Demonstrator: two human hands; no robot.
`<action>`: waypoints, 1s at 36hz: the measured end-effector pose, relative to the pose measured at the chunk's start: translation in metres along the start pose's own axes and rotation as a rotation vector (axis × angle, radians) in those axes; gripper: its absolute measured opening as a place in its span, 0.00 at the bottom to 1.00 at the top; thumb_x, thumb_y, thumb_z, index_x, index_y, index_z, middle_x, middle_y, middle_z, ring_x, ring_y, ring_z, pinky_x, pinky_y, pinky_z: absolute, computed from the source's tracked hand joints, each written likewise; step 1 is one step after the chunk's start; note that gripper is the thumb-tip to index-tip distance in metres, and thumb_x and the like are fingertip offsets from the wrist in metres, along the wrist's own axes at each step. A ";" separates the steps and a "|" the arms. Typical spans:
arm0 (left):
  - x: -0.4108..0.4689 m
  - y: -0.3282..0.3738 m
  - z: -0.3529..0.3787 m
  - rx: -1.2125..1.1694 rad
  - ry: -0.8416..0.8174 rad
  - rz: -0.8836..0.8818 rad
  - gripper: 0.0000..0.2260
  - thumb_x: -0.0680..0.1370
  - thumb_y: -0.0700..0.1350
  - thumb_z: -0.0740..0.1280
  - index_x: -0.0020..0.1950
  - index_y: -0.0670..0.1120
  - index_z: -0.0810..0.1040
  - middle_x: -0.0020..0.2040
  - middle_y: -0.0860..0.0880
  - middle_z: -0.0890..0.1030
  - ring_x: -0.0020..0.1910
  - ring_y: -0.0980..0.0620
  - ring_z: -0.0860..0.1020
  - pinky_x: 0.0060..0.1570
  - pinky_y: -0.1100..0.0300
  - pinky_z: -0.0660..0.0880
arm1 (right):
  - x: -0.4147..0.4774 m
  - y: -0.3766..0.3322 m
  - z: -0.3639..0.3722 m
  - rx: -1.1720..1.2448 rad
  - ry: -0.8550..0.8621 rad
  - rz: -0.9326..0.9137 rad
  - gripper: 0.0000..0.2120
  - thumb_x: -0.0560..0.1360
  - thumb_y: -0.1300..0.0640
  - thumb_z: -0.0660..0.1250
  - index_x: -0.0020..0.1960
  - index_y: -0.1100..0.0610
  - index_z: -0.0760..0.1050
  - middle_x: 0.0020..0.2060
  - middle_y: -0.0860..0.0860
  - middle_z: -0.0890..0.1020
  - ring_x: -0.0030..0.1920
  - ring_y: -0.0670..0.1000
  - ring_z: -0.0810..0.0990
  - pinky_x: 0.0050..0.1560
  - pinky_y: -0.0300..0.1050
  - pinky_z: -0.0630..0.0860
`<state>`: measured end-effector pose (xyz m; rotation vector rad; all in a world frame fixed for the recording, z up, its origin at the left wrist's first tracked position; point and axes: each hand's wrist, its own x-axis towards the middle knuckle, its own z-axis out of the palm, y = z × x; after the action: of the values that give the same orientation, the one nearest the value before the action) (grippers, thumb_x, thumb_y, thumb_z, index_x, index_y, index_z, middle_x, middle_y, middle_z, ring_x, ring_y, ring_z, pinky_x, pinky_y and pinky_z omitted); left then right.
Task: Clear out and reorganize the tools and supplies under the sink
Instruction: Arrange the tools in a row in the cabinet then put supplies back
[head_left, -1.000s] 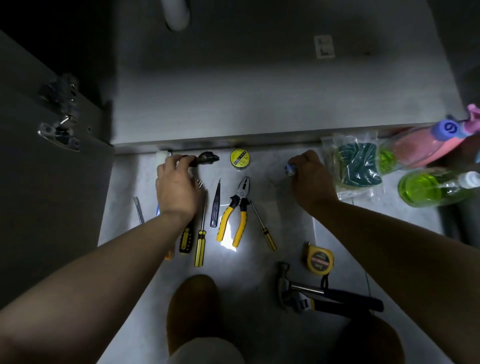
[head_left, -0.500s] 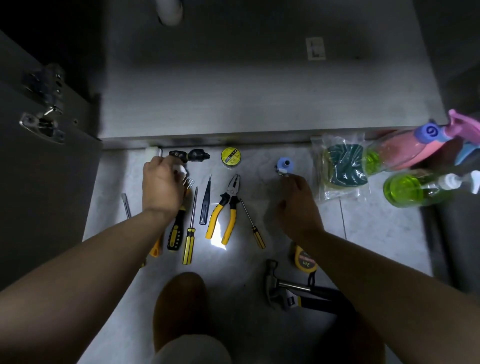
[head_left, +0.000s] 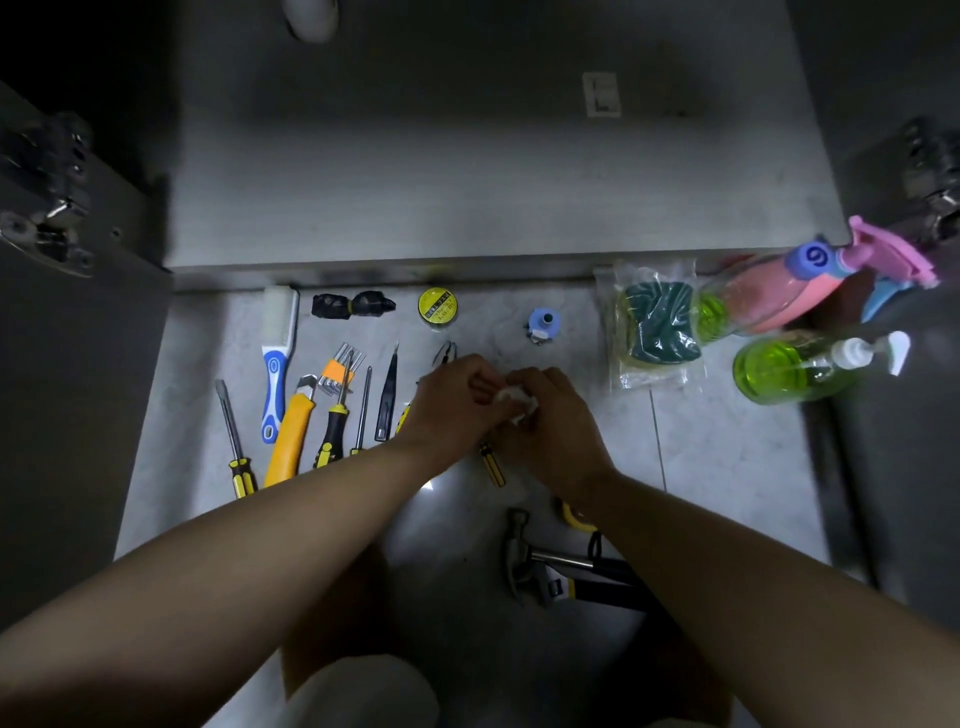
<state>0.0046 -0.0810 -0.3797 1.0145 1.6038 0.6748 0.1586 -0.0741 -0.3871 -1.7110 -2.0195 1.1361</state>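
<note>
Head view, and both hands come together low over the floor (head_left: 727, 441): left hand (head_left: 452, 402) and right hand (head_left: 558, 441) pinch a small white item (head_left: 514, 400) between curled fingertips, too small to identify. Just past the grip, the pliers (head_left: 447, 354) poke out from under the left hand; farther out sit a blue cap piece (head_left: 543, 322) and a yellow tape roll (head_left: 438, 306). Left of the grip lie black tweezers (head_left: 387, 397) and an orange utility knife (head_left: 290, 441). To its right sits the sponge bag (head_left: 657, 327), and back toward the person, the hammer (head_left: 524, 551).
</note>
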 end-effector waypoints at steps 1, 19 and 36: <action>0.001 0.000 0.000 -0.001 -0.009 0.004 0.12 0.70 0.41 0.80 0.51 0.43 0.83 0.43 0.53 0.85 0.40 0.64 0.83 0.39 0.73 0.76 | 0.002 0.002 -0.001 -0.008 0.006 0.001 0.17 0.71 0.54 0.75 0.59 0.51 0.77 0.51 0.49 0.77 0.46 0.52 0.80 0.47 0.53 0.80; 0.047 -0.028 -0.076 0.744 0.504 0.135 0.17 0.77 0.41 0.69 0.66 0.47 0.78 0.63 0.41 0.74 0.64 0.39 0.71 0.61 0.46 0.72 | 0.025 0.031 -0.015 -0.116 0.088 0.183 0.19 0.73 0.60 0.70 0.63 0.52 0.73 0.59 0.54 0.73 0.55 0.59 0.78 0.50 0.44 0.70; 0.064 -0.038 -0.122 0.910 0.383 0.065 0.18 0.77 0.30 0.63 0.66 0.40 0.77 0.63 0.38 0.76 0.65 0.38 0.70 0.62 0.47 0.71 | 0.075 -0.051 0.021 -0.357 -0.220 -0.151 0.30 0.78 0.57 0.66 0.78 0.48 0.61 0.75 0.57 0.58 0.71 0.60 0.66 0.65 0.54 0.74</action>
<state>-0.1267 -0.0338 -0.4094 1.6561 2.2986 0.1441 0.0883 -0.0128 -0.3862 -1.6033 -2.5695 0.9975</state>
